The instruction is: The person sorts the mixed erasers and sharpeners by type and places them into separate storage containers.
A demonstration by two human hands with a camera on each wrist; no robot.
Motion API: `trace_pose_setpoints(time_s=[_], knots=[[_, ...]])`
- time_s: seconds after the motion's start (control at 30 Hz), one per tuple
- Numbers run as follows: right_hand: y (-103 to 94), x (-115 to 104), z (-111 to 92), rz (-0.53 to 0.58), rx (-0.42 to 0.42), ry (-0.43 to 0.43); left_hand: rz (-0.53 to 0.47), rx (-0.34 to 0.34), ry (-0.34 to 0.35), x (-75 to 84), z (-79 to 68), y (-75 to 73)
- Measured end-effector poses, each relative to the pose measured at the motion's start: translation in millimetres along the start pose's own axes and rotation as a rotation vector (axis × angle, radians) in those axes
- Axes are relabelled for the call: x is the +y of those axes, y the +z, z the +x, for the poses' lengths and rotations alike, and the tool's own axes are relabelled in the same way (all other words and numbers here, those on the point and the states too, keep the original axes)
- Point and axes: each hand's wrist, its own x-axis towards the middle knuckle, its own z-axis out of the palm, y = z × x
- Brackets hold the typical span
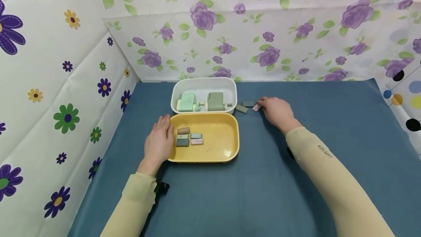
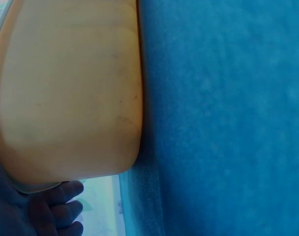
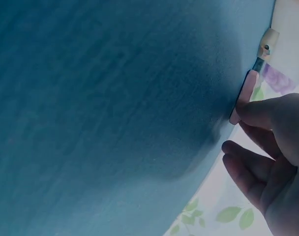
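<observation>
My right hand (image 1: 277,112) pinches a small pink eraser (image 1: 256,108) between thumb and finger at the tabletop. In the right wrist view the pink eraser (image 3: 248,87) touches or nearly touches the cloth. Beside it lie a dark grey eraser (image 1: 248,103) and a grey-green eraser (image 1: 241,109). The left hand (image 1: 159,142) rests against the left rim of a yellow tray (image 1: 218,134), fingers fairly straight. Several erasers stand grouped inside at the left, among them a brown one (image 1: 183,130) and another pink one (image 1: 197,142).
Behind the yellow tray, close against it, stands a white tray (image 1: 204,83). It holds a mint crank pencil sharpener (image 1: 188,101) and a grey-green one (image 1: 215,101). Blue cloth (image 1: 250,193) covers the table. Flowered sheets (image 1: 243,46) rise at the back and sides.
</observation>
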Motion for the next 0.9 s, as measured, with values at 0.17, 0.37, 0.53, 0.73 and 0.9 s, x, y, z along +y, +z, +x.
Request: trace_pose_setpoints(time_s=[0.17, 0.37, 0.53, 0.73, 0.9], knots=[[0.2, -1, 7, -0.017, 0.009, 0.048, -0.003, -0.007, 0.007, -0.1, -3.8, 2.7], [-10.3, 1, 19, -0.037, -0.030, 0.033, -0.006, 0.017, 0.014, 1.5, 2.6, 2.2], [-11.1, 4, 20, -0.010, -0.064, 0.050, -0.004, 0.011, 0.013, 1.1, 3.4, 3.1], [-14.3, 0, 26, -0.029, -0.084, 0.029, -0.003, 0.006, 0.000, -0.9, 1.7, 1.1], [-15.4, -5, 30, -0.070, -0.102, 0.029, -0.003, 0.002, -0.005, -2.2, 0.6, -0.8]])
